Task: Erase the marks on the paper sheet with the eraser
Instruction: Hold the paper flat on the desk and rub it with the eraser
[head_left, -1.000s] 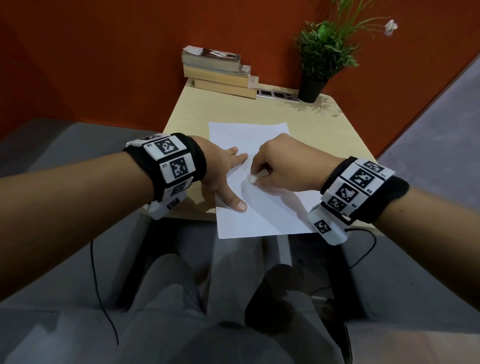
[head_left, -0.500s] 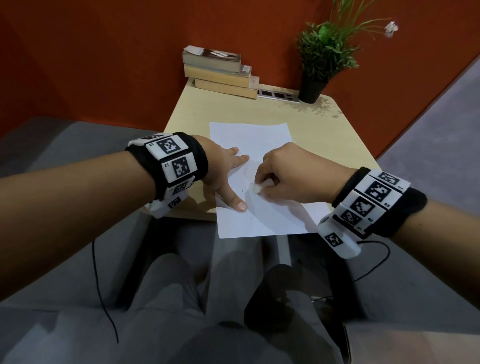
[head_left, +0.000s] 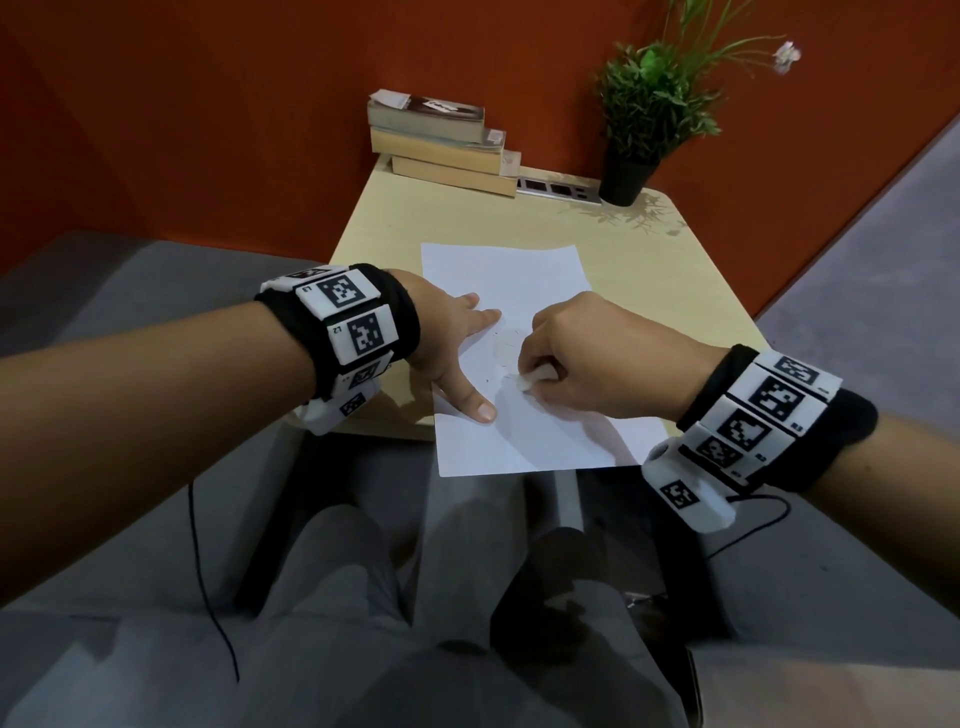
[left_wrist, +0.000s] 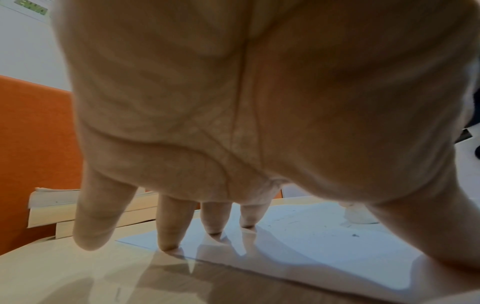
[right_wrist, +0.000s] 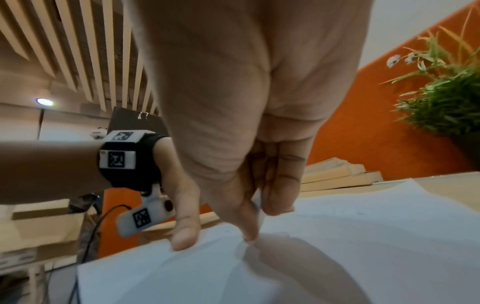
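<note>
A white paper sheet (head_left: 511, 280) lies on the small wooden table (head_left: 395, 218), its near end hanging over the table's front edge. My left hand (head_left: 457, 353) lies flat on the sheet's left side, fingers spread and thumb pointing toward me; the left wrist view shows its fingertips (left_wrist: 168, 244) pressing the paper (left_wrist: 311, 236). My right hand (head_left: 576, 353) pinches a small white eraser (head_left: 532, 379) and holds its tip on the sheet's middle. Faint pencil marks (head_left: 501, 345) lie just beyond the eraser. The right wrist view shows the eraser (right_wrist: 258, 202) between thumb and fingers.
A stack of books (head_left: 441, 145) stands at the table's back left, a potted plant (head_left: 639, 130) at the back right, with a socket strip (head_left: 558, 188) between them. An orange wall rises behind. My lap is below the table's front edge.
My right hand has slid the eraser toward me and slightly right over the sheet, baring faint marks beyond it. The left hand has stayed pressed on the paper.
</note>
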